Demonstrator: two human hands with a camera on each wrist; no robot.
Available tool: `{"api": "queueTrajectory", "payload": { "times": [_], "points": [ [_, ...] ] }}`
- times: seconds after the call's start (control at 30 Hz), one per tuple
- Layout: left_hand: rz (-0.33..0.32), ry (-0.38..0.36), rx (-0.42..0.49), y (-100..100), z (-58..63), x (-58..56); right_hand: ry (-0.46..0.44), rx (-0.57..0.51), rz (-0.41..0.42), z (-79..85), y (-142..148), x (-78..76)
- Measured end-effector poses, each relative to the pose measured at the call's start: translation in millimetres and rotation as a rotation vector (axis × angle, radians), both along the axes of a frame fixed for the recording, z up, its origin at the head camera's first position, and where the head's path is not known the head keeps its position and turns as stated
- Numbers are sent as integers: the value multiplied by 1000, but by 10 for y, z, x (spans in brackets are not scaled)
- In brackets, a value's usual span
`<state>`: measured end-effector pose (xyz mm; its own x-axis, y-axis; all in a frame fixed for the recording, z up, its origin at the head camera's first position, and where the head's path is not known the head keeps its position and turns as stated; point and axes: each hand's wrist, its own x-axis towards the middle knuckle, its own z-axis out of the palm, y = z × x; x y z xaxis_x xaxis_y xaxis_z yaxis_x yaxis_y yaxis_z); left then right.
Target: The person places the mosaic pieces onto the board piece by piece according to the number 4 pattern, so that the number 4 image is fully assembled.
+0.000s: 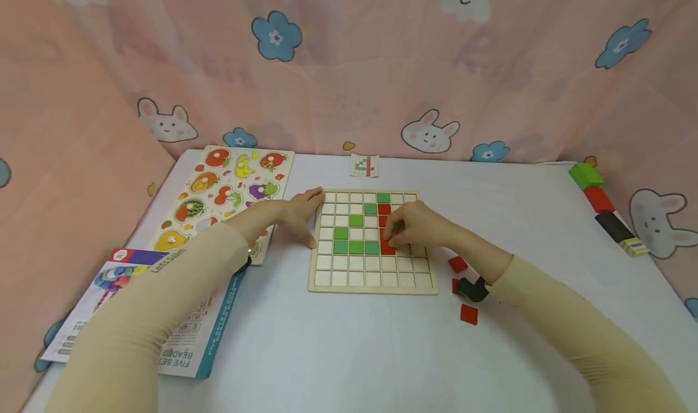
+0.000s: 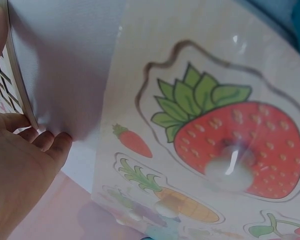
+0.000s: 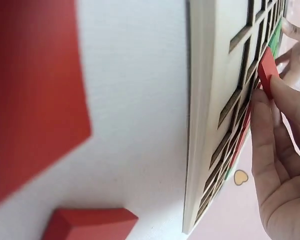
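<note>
A wooden grid board (image 1: 373, 290) lies flat on the table. Green tiles (image 1: 356, 247) and red tiles (image 1: 384, 209) fill some of its squares. With thumb and fingertips, my right hand (image 1: 418, 225) pinches a red square tile (image 3: 268, 72), which is tilted at the grid in the right wrist view. My left hand (image 1: 299, 216) is spread along the board's left edge, thumb and fingers touching the rim. Loose red tiles (image 1: 469, 314) lie right of the board, near my right wrist; one is partly hidden by the dark wrist camera (image 1: 473, 289).
Behind the board lies a small pattern card (image 1: 364, 165). A fruit puzzle board (image 1: 289, 165) and a boxed set (image 1: 204, 364) are at the left. Green (image 1: 586, 175), red (image 1: 599, 200) and black blocks (image 1: 613, 226) line the right edge.
</note>
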<state>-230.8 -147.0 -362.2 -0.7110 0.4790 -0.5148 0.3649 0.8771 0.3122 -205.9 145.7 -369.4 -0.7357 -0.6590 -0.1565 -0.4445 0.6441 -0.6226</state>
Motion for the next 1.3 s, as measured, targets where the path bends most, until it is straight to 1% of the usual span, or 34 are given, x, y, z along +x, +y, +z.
{"api": "queueTrajectory", "payload": {
  "times": [0.17,0.3,0.4,0.5,0.6,0.67,0.77,0.87,0.97,1.1,1.17,1.3],
  "points": [
    [1,-1,-3,-4,14,6,32,37,36,1,-34,9],
    [-7,-1,2,-5,17,9,17,53,33,3,9,-1],
    [-10,0,2,6,21,13,-12,64,16,24,154,-29],
    [-8,3,-4,16,30,16,-44,90,13,37,393,-70],
    [-8,8,-11,17,33,11,-94,134,23,43,659,-88],
    [-7,10,-15,13,27,6,-143,152,41,45,820,-77],
    [-6,9,-15,1,16,0,-246,148,61,43,1005,-31],
    [-4,10,-11,-6,7,-3,-304,130,70,21,1118,24],
    [-4,17,-10,-9,0,-5,-288,121,64,-10,1166,71],
    [-4,18,-6,-7,-3,-3,-224,130,63,-45,1180,93],
    [-4,18,-4,-3,-3,0,-202,140,65,-53,1179,91],
    [-3,11,1,-4,-12,-8,-162,171,40,-60,1165,67]
  ]
}}
